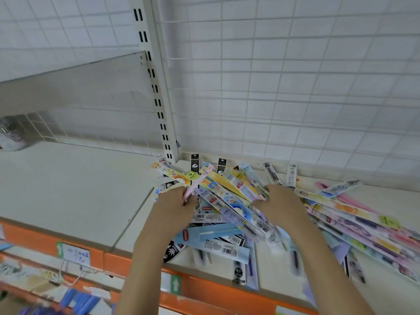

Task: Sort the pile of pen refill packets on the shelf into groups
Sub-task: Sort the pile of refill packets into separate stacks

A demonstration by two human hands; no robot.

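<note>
Plainly, the sorting has barely begun: no separate groups lie on the shelf (68,189) yet, and its left stretch carries only a blurred roll-like item (10,137) near the back left corner. Just right of the slotted upright (156,98), the left hand (176,201) pinches a pink packet (193,187), fingers curled round it at the left edge of the pile of pen refill packets (238,212). The right hand (280,202) is buried in the pile's middle, fingers curled among the packets; which one it grips cannot be told. The pile runs from the back wall to the front edge and spreads toward the right.

Judged from this, the step goes best by lifting one packet free without dragging its neighbours, then laying like designs together on the bare left part.

No bins or trays are in view; packets lie loose.
</note>
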